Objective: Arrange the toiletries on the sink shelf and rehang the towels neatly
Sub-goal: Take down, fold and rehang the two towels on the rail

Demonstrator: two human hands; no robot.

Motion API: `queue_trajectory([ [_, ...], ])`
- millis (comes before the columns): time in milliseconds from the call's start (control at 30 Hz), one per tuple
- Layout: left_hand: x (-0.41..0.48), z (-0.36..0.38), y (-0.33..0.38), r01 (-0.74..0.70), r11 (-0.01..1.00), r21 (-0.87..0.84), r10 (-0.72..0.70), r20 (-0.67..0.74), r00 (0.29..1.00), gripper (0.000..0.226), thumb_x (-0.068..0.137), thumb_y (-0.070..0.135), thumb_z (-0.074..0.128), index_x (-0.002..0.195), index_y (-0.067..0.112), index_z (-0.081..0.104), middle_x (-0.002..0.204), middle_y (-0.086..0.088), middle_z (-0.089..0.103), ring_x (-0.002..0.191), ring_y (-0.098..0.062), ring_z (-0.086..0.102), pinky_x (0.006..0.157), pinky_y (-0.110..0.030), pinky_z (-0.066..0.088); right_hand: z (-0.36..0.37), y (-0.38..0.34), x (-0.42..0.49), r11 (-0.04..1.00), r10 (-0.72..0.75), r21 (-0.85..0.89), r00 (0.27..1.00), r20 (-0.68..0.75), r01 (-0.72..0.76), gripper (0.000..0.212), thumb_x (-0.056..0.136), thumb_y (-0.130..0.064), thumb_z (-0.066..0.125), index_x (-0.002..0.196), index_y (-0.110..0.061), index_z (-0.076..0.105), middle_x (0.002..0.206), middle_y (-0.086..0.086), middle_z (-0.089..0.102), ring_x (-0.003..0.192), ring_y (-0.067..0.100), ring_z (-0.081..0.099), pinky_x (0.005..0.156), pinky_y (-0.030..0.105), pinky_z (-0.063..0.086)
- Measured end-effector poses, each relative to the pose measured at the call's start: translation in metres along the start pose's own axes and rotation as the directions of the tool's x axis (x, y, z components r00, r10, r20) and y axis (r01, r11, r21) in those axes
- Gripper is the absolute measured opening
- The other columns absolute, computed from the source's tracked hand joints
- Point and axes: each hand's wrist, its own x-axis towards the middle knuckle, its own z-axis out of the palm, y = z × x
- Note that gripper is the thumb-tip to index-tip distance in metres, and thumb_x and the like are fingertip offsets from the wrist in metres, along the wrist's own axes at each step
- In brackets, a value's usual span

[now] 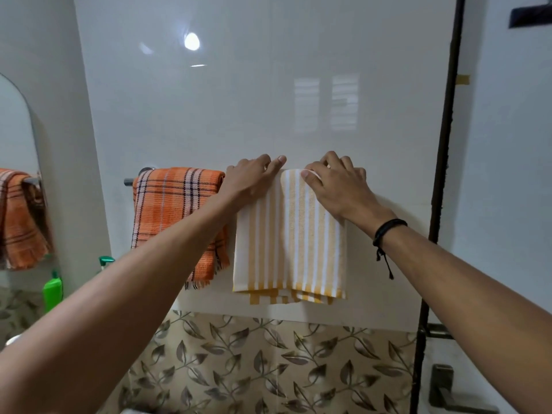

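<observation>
A yellow-and-white striped towel [291,234] hangs folded over the wall-mounted towel bar [129,181]. My left hand [254,182] lies flat on the towel's top left corner, fingers stretched along the bar. My right hand [334,186] pinches the towel's top edge at the fold between thumb and fingers. An orange plaid towel [176,210] hangs on the same bar just to the left, its fringed lower edge partly hidden behind my left forearm.
A green bottle [53,292] and a green pump top [106,260] stand low at the left. A mirror [15,144] on the left wall reflects the orange towel. A dark door frame [445,144] and handle [442,383] are on the right.
</observation>
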Motion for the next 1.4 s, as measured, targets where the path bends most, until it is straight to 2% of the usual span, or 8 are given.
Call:
queue_trajectory([
  [133,-0.008,-0.003,-0.001,-0.012,1.0,-0.001,0.012,-0.037,0.999,0.048,0.105,0.056,0.031,0.109,0.018,0.06,0.121,-0.006,0.063,0.123,-0.03,0.048,0.1,-0.049,0.033,-0.002,0.001,-0.005,1.0,0.014,0.027,1.0,-0.004,-0.014,0.044,0.104,-0.051,0.031,0.135,-0.028,0.053,0.134,-0.004,0.052,0.127,0.022,0.044,0.101,0.042,0.03],
  [533,-0.04,-0.009,-0.011,-0.081,0.996,-0.04,0.071,-0.216,0.974,0.04,0.098,0.05,0.056,0.127,0.021,0.057,0.137,-0.005,0.049,0.13,-0.029,0.039,0.103,-0.037,0.037,-0.005,-0.002,-0.031,0.989,0.118,0.109,0.976,-0.184,-0.099,0.05,0.095,-0.055,0.053,0.136,-0.026,0.046,0.14,0.0,0.037,0.13,0.026,0.039,0.098,0.051,0.041],
  [733,-0.06,-0.001,0.0,0.167,0.923,-0.347,-0.268,-0.266,0.926,0.034,0.089,0.036,0.064,0.117,0.019,0.055,0.127,-0.006,0.049,0.104,-0.025,0.057,0.089,-0.042,0.052,-0.004,-0.007,-0.044,0.798,0.416,0.531,0.898,-0.142,-0.286,0.039,0.09,-0.035,0.07,0.121,-0.021,0.051,0.122,-0.003,0.039,0.103,0.016,0.057,0.078,0.031,0.045],
  [867,-0.055,-0.009,0.007,0.262,0.726,-0.636,-0.448,-0.148,0.882,0.036,0.077,0.025,0.079,0.107,0.016,0.062,0.112,-0.01,0.066,0.086,-0.02,0.065,0.077,-0.04,0.059,-0.012,-0.007,-0.037,0.743,0.442,0.621,0.88,-0.174,-0.25,0.022,0.087,-0.015,0.076,0.107,-0.016,0.067,0.116,0.001,0.05,0.094,0.01,0.058,0.088,0.03,0.051],
  [967,-0.048,-0.018,0.012,0.246,0.669,-0.701,-0.475,-0.149,0.867,0.029,0.078,0.016,0.082,0.103,0.01,0.069,0.092,-0.003,0.069,0.073,-0.011,0.063,0.057,-0.023,0.049,-0.017,-0.009,-0.025,0.769,0.431,0.59,0.881,-0.196,-0.245,0.009,0.086,-0.012,0.071,0.087,-0.021,0.072,0.108,0.005,0.064,0.083,0.01,0.06,0.083,0.032,0.053],
  [1200,-0.025,-0.024,0.011,0.299,0.765,-0.57,-0.491,-0.216,0.844,0.018,0.081,0.02,0.081,0.095,0.011,0.077,0.101,-0.009,0.076,0.104,-0.024,0.067,0.08,-0.029,0.049,-0.025,-0.012,-0.003,0.823,0.379,0.51,0.91,-0.166,-0.25,0.006,0.09,-0.012,0.067,0.088,-0.016,0.072,0.107,0.004,0.065,0.084,0.014,0.063,0.078,0.028,0.048],
  [1300,-0.023,-0.019,0.009,0.266,0.872,-0.411,-0.392,-0.258,0.883,0.019,0.091,0.024,0.072,0.098,0.009,0.08,0.105,-0.012,0.077,0.106,-0.029,0.066,0.08,-0.03,0.045,-0.024,-0.016,-0.004,0.862,0.35,0.438,0.924,-0.153,-0.254,0.008,0.093,-0.013,0.062,0.09,-0.014,0.07,0.108,0.002,0.062,0.092,0.02,0.063,0.077,0.031,0.048],
  [1400,-0.03,-0.013,0.004,0.199,0.966,-0.166,-0.238,-0.268,0.933,0.033,0.101,0.035,0.055,0.104,0.013,0.079,0.117,-0.01,0.071,0.115,-0.036,0.053,0.087,-0.036,0.038,-0.016,-0.018,-0.016,0.957,0.259,0.184,0.945,-0.199,-0.223,0.012,0.097,-0.026,0.057,0.096,-0.021,0.068,0.112,-0.001,0.06,0.109,0.028,0.049,0.085,0.038,0.042],
])
